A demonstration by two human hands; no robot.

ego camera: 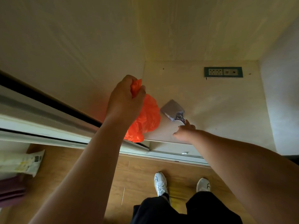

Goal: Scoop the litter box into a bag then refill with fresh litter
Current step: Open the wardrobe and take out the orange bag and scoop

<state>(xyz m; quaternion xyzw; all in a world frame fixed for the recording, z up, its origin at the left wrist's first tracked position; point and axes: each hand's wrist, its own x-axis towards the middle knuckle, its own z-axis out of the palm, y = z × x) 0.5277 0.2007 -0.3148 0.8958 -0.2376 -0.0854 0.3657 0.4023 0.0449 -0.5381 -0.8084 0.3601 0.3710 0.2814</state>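
My left hand (125, 97) is raised in front of the wall and clenched on the top of an orange plastic bag (145, 117), which hangs crumpled below it. My right hand (184, 130) reaches toward the low ledge and holds the white handle of a grey litter scoop (173, 109), whose blade points away from me and up to the left, just right of the bag. A white and yellow litter sack (22, 162) lies on the floor at the far left. No litter box is in view.
A pale ledge (210, 110) runs along the wall with a green-framed socket panel (223, 72) above it. A sliding-door track (48, 120) crosses from the left. My white shoes (160, 183) stand on the wooden floor; a dark purple object (11, 189) sits at left.
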